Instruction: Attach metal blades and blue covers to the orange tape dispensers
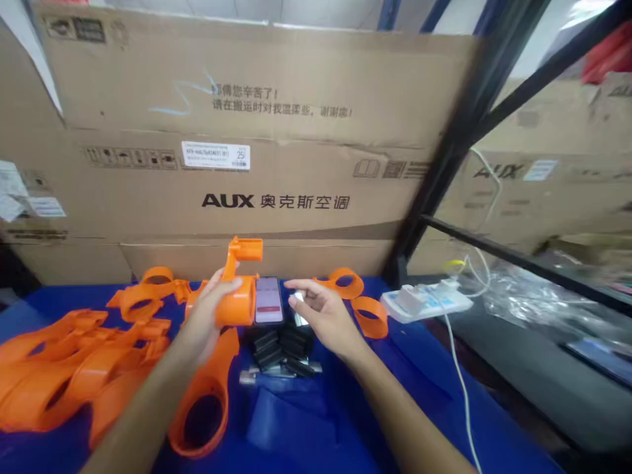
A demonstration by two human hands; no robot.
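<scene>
My left hand (210, 309) is closed around an orange plastic tape dispenser (236, 301), a wide ring with an arm rising to a short crossbar at its top. It is raised over the table, left of a phone (268, 300) with a lit screen. My right hand (320, 313), fingers curled, is just right of the phone. A small silvery piece (301, 320) shows at its thumb and seems pinched there; its exact kind is unclear. Below, between the hands, lies a pile of black blocks (281, 345) with flat metallic pieces (248, 377) among them.
Several more orange dispensers (99, 368) cover the left of the blue table (395, 408). Orange rings (370, 317) lie beyond my right hand. A white power strip (427, 299) with a trailing cable sits at the right edge. A large cardboard box (276, 158) and a dark metal frame (444, 158) stand behind.
</scene>
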